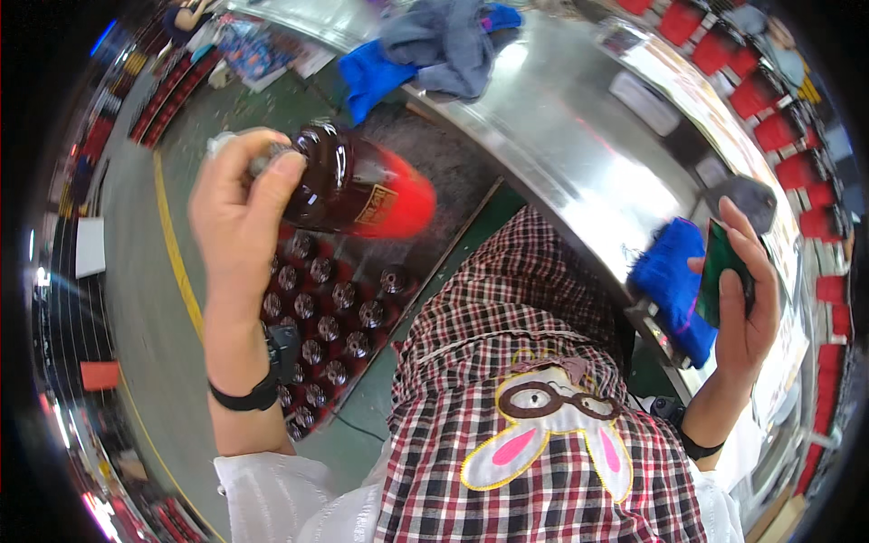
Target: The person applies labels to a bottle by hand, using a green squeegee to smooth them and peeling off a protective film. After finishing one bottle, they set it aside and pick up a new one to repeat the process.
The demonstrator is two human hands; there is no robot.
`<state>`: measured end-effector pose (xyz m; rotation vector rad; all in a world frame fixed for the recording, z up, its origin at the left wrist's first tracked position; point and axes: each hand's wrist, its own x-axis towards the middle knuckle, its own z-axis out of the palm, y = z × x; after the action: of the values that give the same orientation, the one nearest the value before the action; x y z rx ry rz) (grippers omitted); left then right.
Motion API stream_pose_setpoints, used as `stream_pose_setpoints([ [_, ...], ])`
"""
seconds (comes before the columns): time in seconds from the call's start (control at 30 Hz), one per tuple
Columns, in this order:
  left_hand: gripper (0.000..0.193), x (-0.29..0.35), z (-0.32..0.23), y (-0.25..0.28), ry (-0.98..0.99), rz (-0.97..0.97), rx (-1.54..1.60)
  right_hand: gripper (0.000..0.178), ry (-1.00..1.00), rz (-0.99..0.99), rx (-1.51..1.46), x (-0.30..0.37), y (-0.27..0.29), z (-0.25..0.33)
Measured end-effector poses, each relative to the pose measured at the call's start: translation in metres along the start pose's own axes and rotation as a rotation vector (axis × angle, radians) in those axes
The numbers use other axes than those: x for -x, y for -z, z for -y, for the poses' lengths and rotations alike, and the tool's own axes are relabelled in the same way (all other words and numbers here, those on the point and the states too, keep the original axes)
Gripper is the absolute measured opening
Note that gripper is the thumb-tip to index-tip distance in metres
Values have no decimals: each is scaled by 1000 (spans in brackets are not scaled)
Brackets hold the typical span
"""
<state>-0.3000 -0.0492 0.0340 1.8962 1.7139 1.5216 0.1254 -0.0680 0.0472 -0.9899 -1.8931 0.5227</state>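
Observation:
My left hand (237,195) is closed round the knobbed neck of a glossy bottle (362,190). The bottle is dark brown at the neck end, bright red at the base, with a gold label on its side. It is tilted almost flat, in the air over a group of similar dark bottles (328,328) with faceted tops. At the table's right side, my right hand (747,303) grips a flat dark green piece (715,276) between thumb and fingers. I cannot tell its material. Right beside it, a blue cloth (674,285) lies at the table's edge.
A shiny metal table (561,118) runs diagonally in front of me. Grey and blue cloths (444,50) are heaped on its far end, one blue part hanging over the edge. More red items (774,136) line the far right. A yellow line (172,240) marks the floor at left.

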Motion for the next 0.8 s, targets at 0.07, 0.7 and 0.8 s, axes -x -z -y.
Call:
stream_pose_setpoints([
  [0.07,22,29,41,8,44,-26,-294,26,12,71,148,-14,-17,-4],
  [0.7,28,250,331,-104,659,399,-623,23,-403,-11,500,-31,6,27],
  [0.8,34,230,299,-117,774,503,-474,21,-459,-49,572,-31,42,35],
])
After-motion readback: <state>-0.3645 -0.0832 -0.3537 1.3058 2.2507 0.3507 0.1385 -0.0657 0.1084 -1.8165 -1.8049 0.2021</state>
